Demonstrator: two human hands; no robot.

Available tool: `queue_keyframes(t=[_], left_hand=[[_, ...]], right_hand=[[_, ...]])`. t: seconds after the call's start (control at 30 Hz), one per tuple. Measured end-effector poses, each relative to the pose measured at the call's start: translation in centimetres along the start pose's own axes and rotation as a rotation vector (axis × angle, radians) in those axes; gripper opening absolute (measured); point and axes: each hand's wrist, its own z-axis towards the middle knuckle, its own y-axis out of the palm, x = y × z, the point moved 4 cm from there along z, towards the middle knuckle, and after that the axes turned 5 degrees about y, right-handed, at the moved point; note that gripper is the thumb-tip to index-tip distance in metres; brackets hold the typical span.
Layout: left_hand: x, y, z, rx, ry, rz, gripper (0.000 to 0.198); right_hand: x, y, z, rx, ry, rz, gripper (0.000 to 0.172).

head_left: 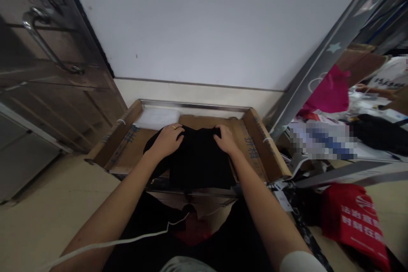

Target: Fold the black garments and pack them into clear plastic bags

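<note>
A piece of black clothing (200, 161) lies spread over a cardboard-lined stand in front of me. Its exact kind does not show. My left hand (168, 139) is on its upper left part, fingers curled onto the fabric and a ring on one finger. At the upper right edge, my right hand (225, 138) has the cloth between thumb and fingers. The fabric hangs over the stand's near edge. Behind my left hand, a stack of white plastic bags (157, 117) rests in the back left corner of the cardboard (250, 146).
A white wall panel (204, 25) rises behind the stand. On the left is a metal door with a handle (52, 49). At right stand a cluttered table with a pink bag (331, 93) and a red bag (357, 221) below. A white cable (127, 240) crosses my lap.
</note>
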Motion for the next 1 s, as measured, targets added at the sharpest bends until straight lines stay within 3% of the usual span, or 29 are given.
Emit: queue_keyframes(t=[0.13,0.27,0.43,0.57,0.8,1.0], left_hand=[[-3.3,1.8,-2.7,0.109,-0.043,0.068,0.036],[-4.6,1.4,-4.7,0.225,-0.113,0.079,0.038],[-6.9,-0.2,-4.4,0.263,-0.213,-0.082,0.032],[-9.7,-0.8,-3.8,0.281,-0.385,-0.259,0.028],[-11.6,1.1,-4.7,0.360,-0.491,-0.462,0.031],[-12.1,1.6,-4.7,0.368,-0.585,-0.545,0.037]], right_hand=[[-0.1,-0.1,0.1,0.000,-0.006,-0.023,0.037],[-0.1,0.0,0.1,-0.011,0.014,-0.032,0.036],[0.1,-0.4,0.0,0.029,0.041,0.060,0.035],[0.4,-1.2,0.3,0.111,0.051,0.314,0.023],[3.4,-1.0,0.8,0.312,0.392,0.780,0.025],[4.3,-0.5,0.8,0.279,0.413,0.705,0.021]])
